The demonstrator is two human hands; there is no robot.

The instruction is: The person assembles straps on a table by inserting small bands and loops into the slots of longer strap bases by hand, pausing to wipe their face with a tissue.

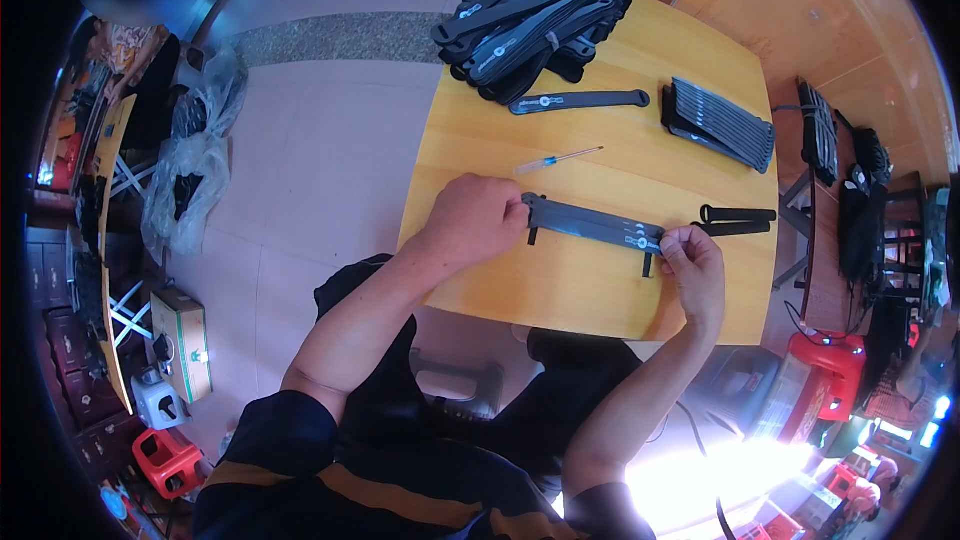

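A short stack of flat dark straps with white printing (595, 224) lies across the table in front of me. My left hand (482, 217) is closed on its left end, fingertips curled over the edge. At the right end, my right hand (695, 265) pinches the stack between thumb and fingers. Narrow black pieces stick out from under both ends. Just beyond the stack lies a screwdriver (535, 166) with a clear blue handle. Two thin black strips with a looped end (737, 222) rest to the right of my right hand.
A large heap of similar straps (540, 25) sits at the table's far left, with a single strap (580, 101) before it. A neat bundle (718, 125) lies at the far right. Beyond the wooden table (480, 285) are a red stool (830, 370) and a cardboard box (182, 345).
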